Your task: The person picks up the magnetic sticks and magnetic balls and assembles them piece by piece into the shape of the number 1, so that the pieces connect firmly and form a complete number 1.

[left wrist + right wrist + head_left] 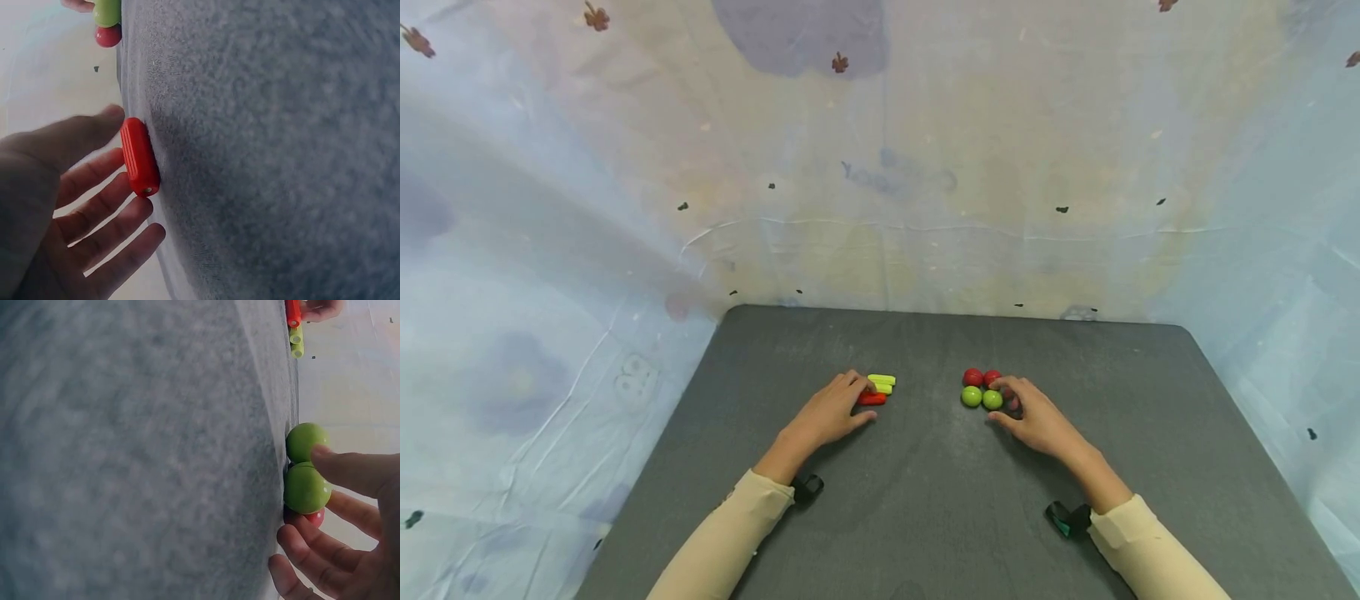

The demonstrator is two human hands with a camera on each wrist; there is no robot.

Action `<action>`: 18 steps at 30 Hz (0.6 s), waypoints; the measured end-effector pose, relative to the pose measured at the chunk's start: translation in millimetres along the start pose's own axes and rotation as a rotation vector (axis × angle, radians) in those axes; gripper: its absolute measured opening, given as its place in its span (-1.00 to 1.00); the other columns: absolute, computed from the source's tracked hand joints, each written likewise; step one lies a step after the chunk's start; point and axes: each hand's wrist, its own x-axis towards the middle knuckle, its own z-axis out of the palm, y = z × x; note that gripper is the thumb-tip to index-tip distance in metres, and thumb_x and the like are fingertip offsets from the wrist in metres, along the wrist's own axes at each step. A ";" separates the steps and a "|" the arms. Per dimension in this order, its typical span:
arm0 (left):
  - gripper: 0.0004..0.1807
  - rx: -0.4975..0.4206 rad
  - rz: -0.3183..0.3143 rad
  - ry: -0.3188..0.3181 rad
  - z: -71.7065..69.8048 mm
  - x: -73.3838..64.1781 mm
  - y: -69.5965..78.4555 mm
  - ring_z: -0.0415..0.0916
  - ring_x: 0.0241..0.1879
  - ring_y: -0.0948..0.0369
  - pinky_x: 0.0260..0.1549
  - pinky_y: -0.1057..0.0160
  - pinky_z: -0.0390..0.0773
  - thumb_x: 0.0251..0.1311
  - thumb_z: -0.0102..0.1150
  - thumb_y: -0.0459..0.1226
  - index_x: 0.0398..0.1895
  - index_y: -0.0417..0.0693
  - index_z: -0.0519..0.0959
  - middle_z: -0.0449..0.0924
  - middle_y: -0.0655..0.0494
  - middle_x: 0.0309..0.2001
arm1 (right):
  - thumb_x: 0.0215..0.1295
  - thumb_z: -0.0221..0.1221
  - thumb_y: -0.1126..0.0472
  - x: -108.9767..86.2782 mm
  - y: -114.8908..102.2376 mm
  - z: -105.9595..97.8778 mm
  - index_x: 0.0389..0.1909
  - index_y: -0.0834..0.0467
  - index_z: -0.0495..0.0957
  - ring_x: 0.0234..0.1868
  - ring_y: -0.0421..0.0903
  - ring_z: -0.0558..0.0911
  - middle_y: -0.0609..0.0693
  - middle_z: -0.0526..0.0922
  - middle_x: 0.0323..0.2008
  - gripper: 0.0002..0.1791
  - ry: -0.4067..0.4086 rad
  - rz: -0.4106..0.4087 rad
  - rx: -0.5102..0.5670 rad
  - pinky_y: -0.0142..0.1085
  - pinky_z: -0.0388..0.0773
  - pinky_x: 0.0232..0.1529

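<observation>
Two glossy green balls (pixel 972 397), at least two glossy red balls (pixel 973 377), two yellow-green rods (pixel 883 380) and one red rod (pixel 872 399) are showing.

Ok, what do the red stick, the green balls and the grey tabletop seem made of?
Red stick: probably moulded plastic with a satin sheen, going by even colour and the ridges along its side.
Green balls: smooth and glossy with small highlights; likely plastic, painted wood is possible.
Grey tabletop: matte and speckled; fabric or textured laminate, can't tell which.

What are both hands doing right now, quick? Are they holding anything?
Left hand: open, at the red stick, not gripping it.
Right hand: open, beside the green balls, no grip visible.
</observation>
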 end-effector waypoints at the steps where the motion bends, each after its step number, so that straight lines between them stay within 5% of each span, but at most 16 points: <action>1: -0.53 0.000 -0.006 0.001 0.1 0.0 0.5 0.53 0.08 0.11 0.13 0.00 0.59 0.47 0.37 0.01 0.29 0.04 0.56 0.52 0.07 0.11 | 0.42 0.45 0.19 0.3 -0.2 0.2 0.31 0.20 0.55 -0.04 0.05 0.60 0.13 0.61 0.06 -0.48 0.000 0.004 -0.007 0.04 0.56 -0.05; 9: -0.75 -0.044 -0.037 0.021 2.8 0.4 4.3 0.58 -0.10 0.16 -0.10 0.05 0.64 0.46 0.41 -0.15 0.08 0.06 0.59 0.58 0.11 -0.02 | 0.38 0.48 0.21 2.6 -0.9 2.6 0.21 0.16 0.57 -0.06 0.02 0.62 0.08 0.64 0.02 -0.55 -0.009 0.035 -0.067 0.00 0.56 -0.09; 18: -0.72 -0.020 -0.077 -0.001 5.6 1.3 10.9 0.61 -0.06 0.14 -0.05 0.06 0.66 0.45 0.42 -0.17 0.12 -0.03 0.67 0.62 0.06 0.01 | 0.37 0.48 0.21 -0.1 -3.3 1.7 0.16 0.16 0.59 -0.05 0.02 0.65 0.06 0.68 -0.01 -0.59 -0.008 0.044 -0.058 0.03 0.59 -0.05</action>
